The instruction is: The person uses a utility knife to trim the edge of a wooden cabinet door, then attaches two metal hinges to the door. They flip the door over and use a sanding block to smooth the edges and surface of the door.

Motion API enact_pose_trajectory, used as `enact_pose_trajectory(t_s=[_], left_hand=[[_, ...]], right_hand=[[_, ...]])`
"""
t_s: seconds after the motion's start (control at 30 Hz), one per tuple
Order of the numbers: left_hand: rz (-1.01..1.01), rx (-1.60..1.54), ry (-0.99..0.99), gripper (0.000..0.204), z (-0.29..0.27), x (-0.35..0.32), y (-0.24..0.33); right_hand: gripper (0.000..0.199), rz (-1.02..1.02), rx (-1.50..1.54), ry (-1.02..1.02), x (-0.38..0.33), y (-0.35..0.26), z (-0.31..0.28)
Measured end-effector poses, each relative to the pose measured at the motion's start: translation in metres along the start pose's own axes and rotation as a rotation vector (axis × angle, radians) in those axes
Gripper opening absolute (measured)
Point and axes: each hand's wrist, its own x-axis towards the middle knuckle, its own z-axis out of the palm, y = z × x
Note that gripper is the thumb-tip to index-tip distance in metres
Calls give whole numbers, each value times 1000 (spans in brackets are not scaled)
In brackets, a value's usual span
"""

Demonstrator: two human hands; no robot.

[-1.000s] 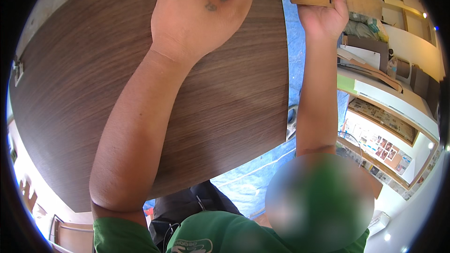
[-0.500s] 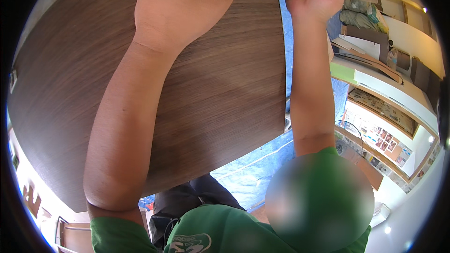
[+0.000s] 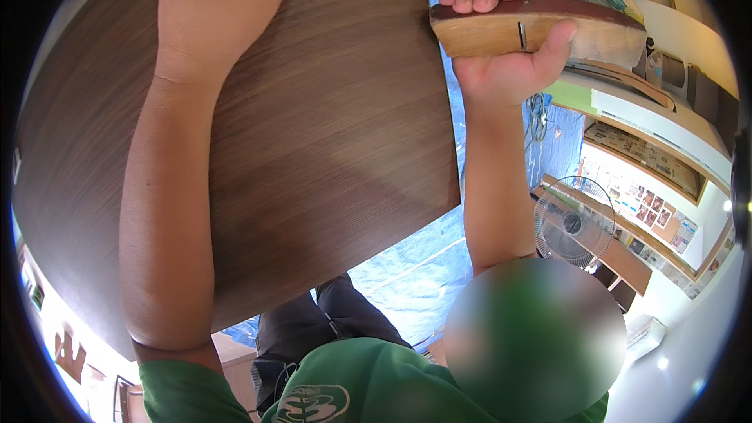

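A large dark brown wood-grain panel [image 3: 313,149] fills most of the view. My left hand [image 3: 215,8] lies flat on its top surface near the upper edge, fingers partly out of frame. My right hand [image 3: 501,55] grips a light wooden block [image 3: 501,31] with a dark red-brown top and a narrow slot in its side. The block sits against the panel's right edge, near the upper corner.
A blue tarpaulin [image 3: 407,282] covers the floor below the panel. A standing fan [image 3: 576,223] is at the right. Wooden boards [image 3: 627,149] and a white-and-green surface [image 3: 595,102] lie along the right side. My dark trousers [image 3: 329,329] show below.
The wooden block and my right hand have come nearer along the panel's right edge. My left hand has stayed flat on the panel.
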Motion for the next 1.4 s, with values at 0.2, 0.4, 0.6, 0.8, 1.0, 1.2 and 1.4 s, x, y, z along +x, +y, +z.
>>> enact_pose_trajectory(t_s=[0.2, 0.4, 0.6, 0.8, 1.0, 1.2, 1.4], left_hand=[[-177, -91, -55, 24, -3, 13, -22], [-49, -156, -36, 23, -1, -1, -13], [-20, -161, -42, 23, -7, 1, -20], [-19, -54, -53, 28, -6, 4, -25], [-108, 15, -108, 31, -12, 6, -16], [-79, -22, -64, 31, -10, 4, -18], [-115, -33, -78, 31, -13, 3, -15]], right_hand=[[76, -39, 35, 14, -31, -3, -7], [75, 0, 46, 15, -50, -15, -10], [65, 94, 542, 211, -62, -47, -3], [71, 128, 269, 289, -71, -63, -2], [85, 263, -34, 143, -70, -88, 18], [76, 321, -88, 136, -43, -85, 28], [46, 266, -752, 166, 36, -54, 46]])
